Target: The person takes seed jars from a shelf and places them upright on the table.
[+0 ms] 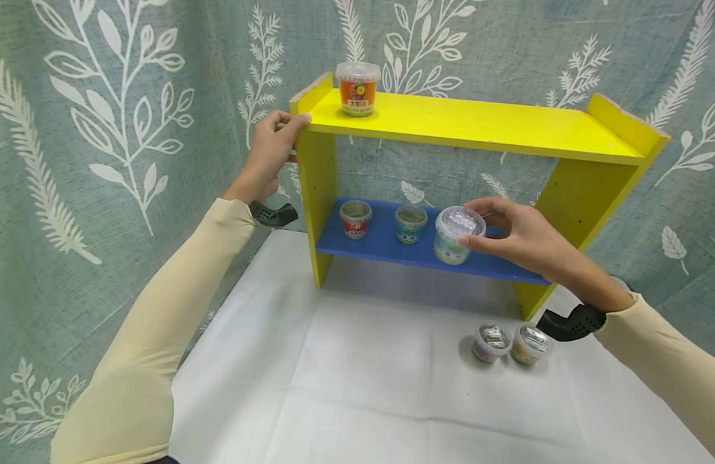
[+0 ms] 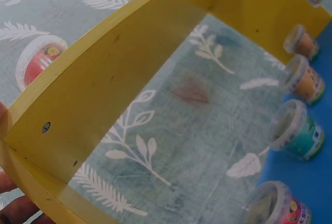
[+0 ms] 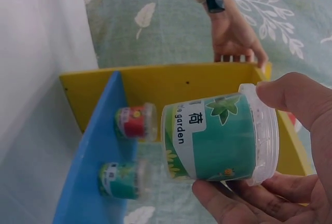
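Observation:
My left hand [image 1: 273,151] grips the upper left corner of a yellow shelf unit [image 1: 317,187], thumb at the top board's front edge. My right hand [image 1: 522,235] holds a teal plastic cup [image 3: 218,136] with a clear lid, thumb on the lid side and fingers under it. In the head view this cup is in front of the blue shelf [image 1: 381,248]. A red-labelled cup [image 1: 355,219] and another teal cup [image 1: 410,224] stand on that shelf. Farther along, the left wrist view shows two orange-labelled cups [image 2: 308,86], hidden in the head view behind my right hand.
An orange-labelled lidded cup [image 1: 357,90] stands at the left end of the yellow top board [image 1: 479,122]. Two lidded cups, one purple [image 1: 491,341] and one orange [image 1: 530,344], sit on the white tablecloth [image 1: 363,380]. A patterned green curtain [image 1: 212,77] hangs behind.

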### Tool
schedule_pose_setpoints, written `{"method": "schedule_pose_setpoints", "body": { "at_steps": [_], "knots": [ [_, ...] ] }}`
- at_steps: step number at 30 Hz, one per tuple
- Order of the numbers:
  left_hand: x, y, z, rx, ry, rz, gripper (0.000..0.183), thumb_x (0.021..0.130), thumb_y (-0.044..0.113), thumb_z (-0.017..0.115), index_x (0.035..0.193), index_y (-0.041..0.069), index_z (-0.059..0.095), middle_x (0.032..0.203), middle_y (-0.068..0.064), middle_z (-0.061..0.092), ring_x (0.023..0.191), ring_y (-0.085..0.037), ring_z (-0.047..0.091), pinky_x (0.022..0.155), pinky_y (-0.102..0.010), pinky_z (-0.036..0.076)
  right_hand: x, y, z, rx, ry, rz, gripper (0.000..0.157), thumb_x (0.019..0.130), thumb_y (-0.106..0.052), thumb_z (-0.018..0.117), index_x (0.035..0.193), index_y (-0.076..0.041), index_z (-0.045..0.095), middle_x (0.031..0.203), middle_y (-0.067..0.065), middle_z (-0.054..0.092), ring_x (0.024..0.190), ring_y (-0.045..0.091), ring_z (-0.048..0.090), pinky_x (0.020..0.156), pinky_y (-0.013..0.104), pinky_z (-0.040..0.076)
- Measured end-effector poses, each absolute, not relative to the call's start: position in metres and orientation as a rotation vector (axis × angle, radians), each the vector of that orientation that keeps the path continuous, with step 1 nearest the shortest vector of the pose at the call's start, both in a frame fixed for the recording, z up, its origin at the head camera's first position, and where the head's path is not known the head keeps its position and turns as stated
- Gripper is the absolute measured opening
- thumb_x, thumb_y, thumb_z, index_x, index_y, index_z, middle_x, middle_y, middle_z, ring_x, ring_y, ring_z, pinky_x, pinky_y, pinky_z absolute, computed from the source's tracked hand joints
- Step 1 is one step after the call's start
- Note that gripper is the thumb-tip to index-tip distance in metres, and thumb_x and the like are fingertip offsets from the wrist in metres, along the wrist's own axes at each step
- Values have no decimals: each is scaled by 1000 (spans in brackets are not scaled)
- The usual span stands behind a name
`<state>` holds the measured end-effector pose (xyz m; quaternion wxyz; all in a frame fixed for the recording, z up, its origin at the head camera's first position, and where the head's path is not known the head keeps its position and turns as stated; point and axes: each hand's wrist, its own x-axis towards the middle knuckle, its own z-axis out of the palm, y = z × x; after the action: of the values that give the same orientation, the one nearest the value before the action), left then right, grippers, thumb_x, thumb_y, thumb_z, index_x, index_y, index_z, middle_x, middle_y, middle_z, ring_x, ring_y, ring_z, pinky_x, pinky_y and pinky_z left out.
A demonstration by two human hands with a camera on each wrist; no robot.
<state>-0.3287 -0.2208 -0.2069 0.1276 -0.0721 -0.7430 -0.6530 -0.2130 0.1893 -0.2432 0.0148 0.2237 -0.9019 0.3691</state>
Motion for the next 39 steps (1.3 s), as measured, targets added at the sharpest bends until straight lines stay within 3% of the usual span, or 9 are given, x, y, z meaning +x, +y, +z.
{"method": "schedule_pose_setpoints", "body": {
  "at_steps": [10, 19, 27, 39],
  "knots": [
    [-328, -221, -207, -215, -2160, -1889, 36, 98, 48, 66, 113, 16, 58, 107, -5, 59, 93, -20, 60, 83, -38, 48, -207, 195, -263, 761, -2811, 1224, 57, 94, -32, 78, 143, -12, 55, 128, 6, 66, 119, 21, 65, 84, 22, 54],
    [-329, -221, -207, -205, -2170, -1895, 36, 98, 48, 66, 114, 17, 58, 108, -4, 60, 95, -21, 61, 80, -36, 48, -206, 202, -277, 768, -2843, 1232, 63, 95, -34, 77, 148, -12, 52, 140, 6, 60, 132, 26, 57, 90, 19, 50],
    [-328, -221, -207, -192, -2183, -1879, 36, 99, 49, 66, 114, 17, 58, 108, -4, 60, 95, -20, 60, 81, -36, 48, -204, 207, -292, 706, -2859, 1270, 63, 93, -34, 79, 145, -10, 54, 136, 8, 62, 132, 29, 57, 90, 20, 51],
    [-330, -221, -207, -184, -2175, -1885, 37, 98, 49, 66, 115, 17, 58, 108, -3, 59, 95, -19, 60, 85, -39, 47, -205, 210, -317, 639, -2911, 1263, 63, 91, -41, 80, 143, -16, 56, 132, 4, 65, 128, 28, 61, 92, 37, 55]
  ]
}}
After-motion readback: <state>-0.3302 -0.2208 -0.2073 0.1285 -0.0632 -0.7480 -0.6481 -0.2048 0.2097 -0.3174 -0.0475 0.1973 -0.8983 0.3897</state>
